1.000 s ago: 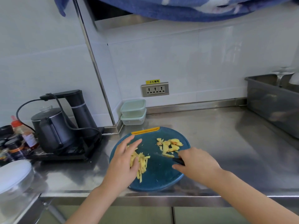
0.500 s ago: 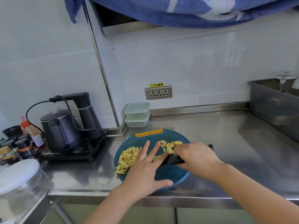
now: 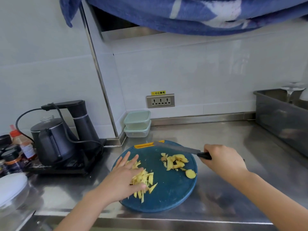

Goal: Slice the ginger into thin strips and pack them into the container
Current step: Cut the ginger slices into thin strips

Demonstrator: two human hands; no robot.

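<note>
A round blue cutting board (image 3: 168, 194) lies on the steel counter. On its left half is a pile of thin ginger strips (image 3: 146, 179); my left hand (image 3: 123, 179) lies flat on that pile with straight fingers. Ginger slices and scraps (image 3: 175, 161) sit on the board's right half, with one round ginger end piece (image 3: 190, 173) near the rim. My right hand (image 3: 223, 160) grips the black handle of a knife (image 3: 180, 148), its blade reaching left over the board's far edge. Two stacked lidded containers (image 3: 137, 123) stand against the wall behind the board.
A black kettle on its base (image 3: 55, 140) stands left of the board, with jars and a sauce bottle (image 3: 18, 145) further left. A grey tub (image 3: 283, 114) sits at the right back. A white lid (image 3: 11, 185) is at the lower left. A blue cloth (image 3: 191, 12) hangs overhead.
My right hand has lifted the knife off the strip pile and swung it back to the board's far right edge. My left hand has moved left onto the strips.
</note>
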